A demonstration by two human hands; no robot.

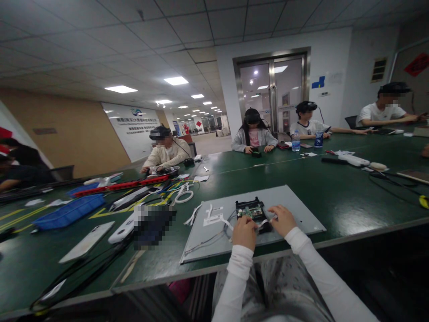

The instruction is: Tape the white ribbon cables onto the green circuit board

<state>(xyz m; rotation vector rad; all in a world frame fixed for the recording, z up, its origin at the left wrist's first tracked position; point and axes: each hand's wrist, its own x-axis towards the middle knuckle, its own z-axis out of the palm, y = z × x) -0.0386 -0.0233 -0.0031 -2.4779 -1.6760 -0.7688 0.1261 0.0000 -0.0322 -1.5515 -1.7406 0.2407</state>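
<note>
A grey flat panel (284, 201) lies on the green table in front of me. On it sits a green circuit board (253, 211) in a black frame. My left hand (244, 232) is at the frame's near left edge, fingers bent and closed; what they pinch is hidden. My right hand (283, 220) hovers at the right edge, thumb and index finger apart, with nothing visible between them. A short white strip (263, 222) and a black piece (265, 227) lie between the hands. Thin grey wires (211, 240) and a white flat cable (226, 222) run left from the board.
To the left are a white phone (87, 241), a blue tray (70, 212), a white ring (184, 197) and black cables (83, 273). A water bottle (296, 141) stands across the table. Several people sit around it. The table's front edge (368, 236) runs close to me.
</note>
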